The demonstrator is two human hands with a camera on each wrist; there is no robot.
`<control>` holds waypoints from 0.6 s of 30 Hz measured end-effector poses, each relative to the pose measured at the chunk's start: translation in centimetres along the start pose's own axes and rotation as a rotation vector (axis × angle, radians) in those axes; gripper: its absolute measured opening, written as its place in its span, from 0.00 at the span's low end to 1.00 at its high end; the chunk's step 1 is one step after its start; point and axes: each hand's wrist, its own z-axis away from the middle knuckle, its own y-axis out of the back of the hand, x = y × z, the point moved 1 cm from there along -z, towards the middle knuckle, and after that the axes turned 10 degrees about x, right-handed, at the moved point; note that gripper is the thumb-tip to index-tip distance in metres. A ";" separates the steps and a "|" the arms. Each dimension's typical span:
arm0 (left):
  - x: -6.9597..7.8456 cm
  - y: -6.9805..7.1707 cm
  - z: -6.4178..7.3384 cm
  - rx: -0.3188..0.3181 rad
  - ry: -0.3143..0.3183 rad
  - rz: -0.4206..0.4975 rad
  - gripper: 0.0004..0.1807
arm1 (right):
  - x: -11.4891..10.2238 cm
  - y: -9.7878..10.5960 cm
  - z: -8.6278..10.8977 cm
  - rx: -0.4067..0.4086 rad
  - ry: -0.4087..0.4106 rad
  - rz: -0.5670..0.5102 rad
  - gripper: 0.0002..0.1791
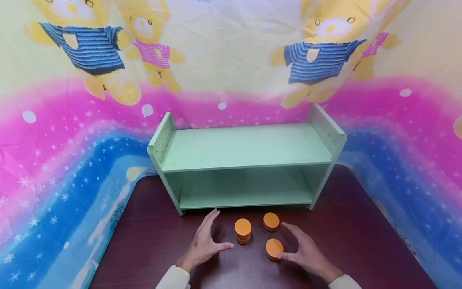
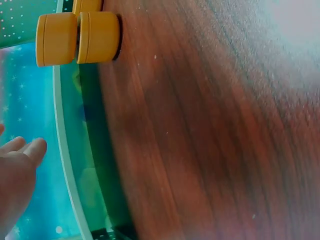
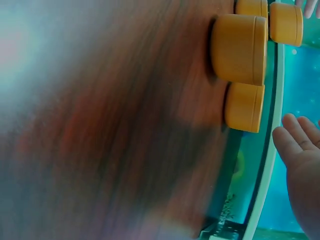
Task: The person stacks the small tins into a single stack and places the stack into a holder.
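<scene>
Several small round orange lidded pots stand on the dark wooden table in front of a shelf. Two form a stack, with the upper pot [image 1: 243, 227] [image 2: 57, 40] resting on the lower pot [image 1: 243, 241] [image 2: 100, 37]. To the right, a single far pot [image 1: 271, 221] [image 3: 244, 107] and a single near pot [image 1: 274, 249] [image 3: 239, 48] stand apart. My left hand [image 1: 206, 243] [image 2: 17, 177] is left of the stack, thumb and fingers spread, holding nothing. My right hand [image 1: 306, 251] [image 3: 304, 172] is also spread; its thumb tip overlaps the near pot's edge in the head view.
A pale green two-tier shelf [image 1: 245, 146] with raised side panels stands at the back of the table [image 1: 144, 241]. Behind and beside the table hangs a cloth [image 1: 223, 60] printed with bears and snowflakes.
</scene>
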 end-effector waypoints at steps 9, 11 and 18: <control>-0.4 -1.0 0.0 -0.009 0.048 0.178 0.55 | 0.3 -0.5 0.5 -0.015 -0.076 -0.090 0.47; -0.6 -1.3 0.1 -0.014 0.057 0.219 0.54 | 0.3 -0.6 0.5 -0.020 -0.098 -0.110 0.46; -1.1 -2.1 0.3 -0.013 0.081 0.276 0.49 | 0.6 -1.0 0.7 -0.039 -0.162 -0.182 0.44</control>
